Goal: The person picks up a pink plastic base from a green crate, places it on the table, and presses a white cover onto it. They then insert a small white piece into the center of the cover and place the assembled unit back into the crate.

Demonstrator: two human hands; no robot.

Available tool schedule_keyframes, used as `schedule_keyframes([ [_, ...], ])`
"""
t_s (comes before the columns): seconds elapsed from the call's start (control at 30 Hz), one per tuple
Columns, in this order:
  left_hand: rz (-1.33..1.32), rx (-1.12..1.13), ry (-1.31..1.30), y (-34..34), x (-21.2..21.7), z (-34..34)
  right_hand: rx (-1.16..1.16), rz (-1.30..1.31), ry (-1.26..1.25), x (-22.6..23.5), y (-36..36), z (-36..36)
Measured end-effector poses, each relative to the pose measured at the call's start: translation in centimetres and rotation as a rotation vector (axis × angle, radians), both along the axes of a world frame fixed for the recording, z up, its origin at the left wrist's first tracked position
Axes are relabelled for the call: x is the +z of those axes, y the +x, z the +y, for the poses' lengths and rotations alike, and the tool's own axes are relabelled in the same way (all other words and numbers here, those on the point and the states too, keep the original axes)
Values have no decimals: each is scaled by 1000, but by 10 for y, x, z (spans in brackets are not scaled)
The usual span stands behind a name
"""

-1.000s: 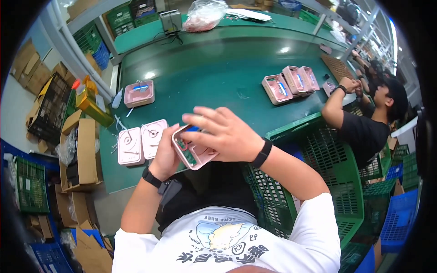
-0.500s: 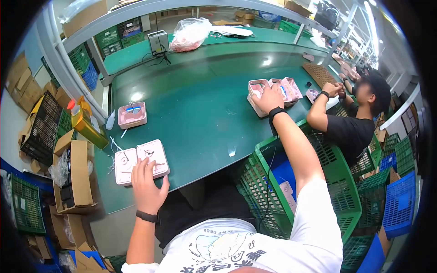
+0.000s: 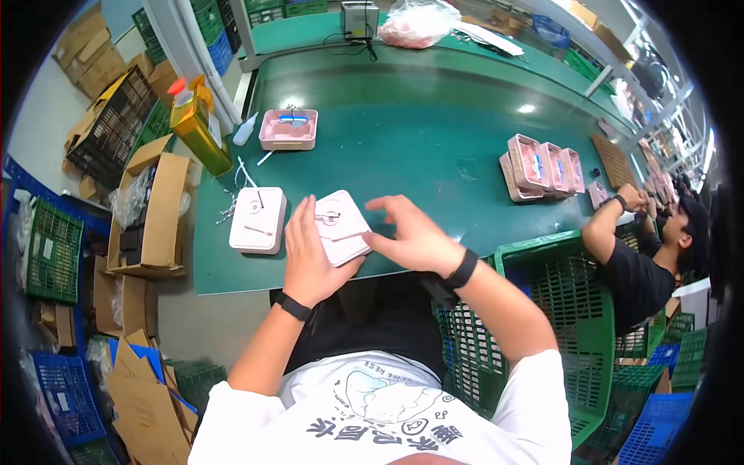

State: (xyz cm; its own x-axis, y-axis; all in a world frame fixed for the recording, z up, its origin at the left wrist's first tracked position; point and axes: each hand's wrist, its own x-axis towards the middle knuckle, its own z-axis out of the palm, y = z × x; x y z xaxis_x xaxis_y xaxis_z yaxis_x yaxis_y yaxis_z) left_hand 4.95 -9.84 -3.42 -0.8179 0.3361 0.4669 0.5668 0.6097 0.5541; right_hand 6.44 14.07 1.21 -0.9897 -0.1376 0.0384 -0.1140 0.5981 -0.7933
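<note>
A pale pink, rounded square casing (image 3: 342, 211) lies turned at an angle near the table's front edge, a thin dark wire on its top. My left hand (image 3: 310, 262) holds its near left corner, with long fingers along the left side and the thumb at the near edge. My right hand (image 3: 418, 239) is open at its right side; the thumb reaches the casing's edge and the index finger stretches apart from it. Left of them lies a similar casing (image 3: 257, 221), also with a short dark wire on top.
Farther back stand an open pink box (image 3: 288, 139) with a blue part inside, a small bottle (image 3: 246, 130) and a yellow can (image 3: 200, 132). Open pink boxes (image 3: 531, 163) are grouped at right. A green crate (image 3: 562, 302) stands beside me; a co-worker (image 3: 643, 271) sits beyond it.
My right hand has left the pink boxes at right and come over to the casing. That casing is now turned and apart from its neighbour, with my left hand at its corner.
</note>
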Motion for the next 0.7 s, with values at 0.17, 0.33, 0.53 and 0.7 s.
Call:
schedule_keyframes([
  [0.17,-19,-227,-53,-3,-9,-4,27,431,130,-31,-10,-11],
  [0.33,51,-210,-54,-2,-12,-2,60,332,75,-26,-11,-9],
  [0.53,-63,-200,20,-2,-11,-4,-23,60,-96,-10,-8,6],
  [0.7,-103,-203,-41,-2,-8,-4,23,108,-5,-14,-12,19],
])
